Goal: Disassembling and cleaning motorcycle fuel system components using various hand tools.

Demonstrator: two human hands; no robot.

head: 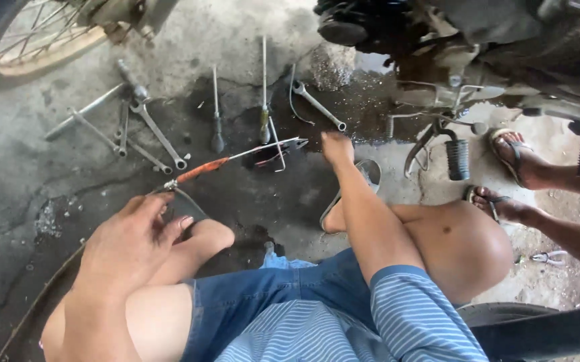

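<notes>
The cracked concrete floor (22,167) is stained dark with oil near the motorcycle (477,53). Wrenches (159,134) and screwdrivers (217,124) lie scattered between a spoked wheel (35,33) and the engine. The left hand (129,245) rests on the knee, grip loose and holding nothing, just beside an orange-handled tool (203,169). The right hand (338,147) reaches the floor, its grip hidden. Another person's sandalled feet (521,161) crowd the right edge.

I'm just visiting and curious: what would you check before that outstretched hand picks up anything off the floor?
1. Right hand empty: cannot tell, fingers hidden.
2. Pliers close to it: ok, just beside it.
3. Left hand free: cannot tell, rests at the knee near the orange-handled screwdriver.
4. Floor dry: not ok, dark wet patch by the right hand.
5. Other person's sandalled feet apart: ok.
</notes>
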